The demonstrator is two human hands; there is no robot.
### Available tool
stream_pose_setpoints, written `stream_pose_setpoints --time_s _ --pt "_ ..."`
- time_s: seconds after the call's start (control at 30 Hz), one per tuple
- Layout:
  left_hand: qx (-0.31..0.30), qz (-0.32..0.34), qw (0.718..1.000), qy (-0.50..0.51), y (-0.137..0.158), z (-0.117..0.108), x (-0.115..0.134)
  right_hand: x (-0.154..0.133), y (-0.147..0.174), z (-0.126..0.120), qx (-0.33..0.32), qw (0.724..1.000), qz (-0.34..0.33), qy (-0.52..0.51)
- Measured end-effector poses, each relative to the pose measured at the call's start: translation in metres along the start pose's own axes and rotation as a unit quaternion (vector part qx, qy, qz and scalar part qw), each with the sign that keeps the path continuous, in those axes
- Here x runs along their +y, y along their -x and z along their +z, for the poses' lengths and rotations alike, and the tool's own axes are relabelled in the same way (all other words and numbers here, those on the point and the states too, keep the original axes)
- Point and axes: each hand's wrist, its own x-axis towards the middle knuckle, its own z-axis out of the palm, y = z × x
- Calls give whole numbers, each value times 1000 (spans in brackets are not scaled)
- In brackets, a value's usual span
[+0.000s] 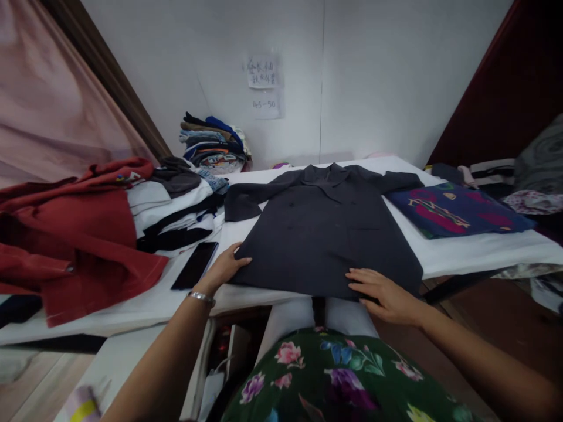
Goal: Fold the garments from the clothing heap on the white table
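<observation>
A dark charcoal, long-sleeved cloth jacket with a wide collar (325, 234) lies spread on the white-covered counter (453, 258) in front of me, collar toward the wall, hem along the edge nearest me. My left hand (224, 266) is at the hem's left corner: the thumb lies over the cloth and the other fingers go round the edge, so I seem to be pinching it lightly, though the fingertips are hidden. My right hand (387, 296) rests palm down at the hem right of the middle, its fingers stretched out, slightly spread, gripping nothing that I can see.

I judge the cloth soft and fairly light, with enough body to lie smooth, not fragile and only mildly slippery. Its lower corners and side edges look like the best holds; one grip in the middle would probably make it sag and crease. The sleeves look floppier. The one on my left lies bent; the other reaches toward a folded navy and magenta patterned garment (466, 211). Just beside my left hand is a flat black phone (196, 266).
</observation>
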Motion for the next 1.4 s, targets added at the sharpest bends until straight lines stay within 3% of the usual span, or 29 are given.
stream_pose_setpoints --time_s 0.13,0.27,0.37,0.43,0.53,0.63,0.73,0.9,1.0,1.13,1.2,1.3,1.4 --pt "-16 -2 998 -60 -3 -1 -5 4 -9 -3 58 993 46 -92" --pt "22 17 969 -247 -6 -1 -1 40 -40 -10 175 974 104 -99" --pt "92 112 924 -355 -8 13 14 75 -80 -21 192 961 190 -59" --pt "86 205 905 -362 -7 34 30 93 -110 -29 160 951 262 -25" --pt "-20 319 880 -351 -3 81 55 106 -152 -37 107 934 338 52" --pt "-155 412 825 -354 5 125 73 110 -182 -38 95 916 379 94" --pt "-251 454 784 -341 8 151 77 116 -196 -35 107 911 384 104" --pt "-292 449 783 -317 4 154 72 129 -199 -34 112 911 379 115" --pt "-301 430 794 -306 -2 148 87 131 -201 -37 103 911 378 128" --pt "-233 418 824 -304 -26 152 118 136 -203 -42 111 922 335 157" --pt "-217 415 822 -324 -40 161 124 143 -202 -41 88 932 315 155" --pt "-227 418 808 -346 -57 178 114 152 -199 -39 38 941 316 118" --pt "-230 432 804 -338 -65 186 103 155 -199 -43 39 939 329 98"
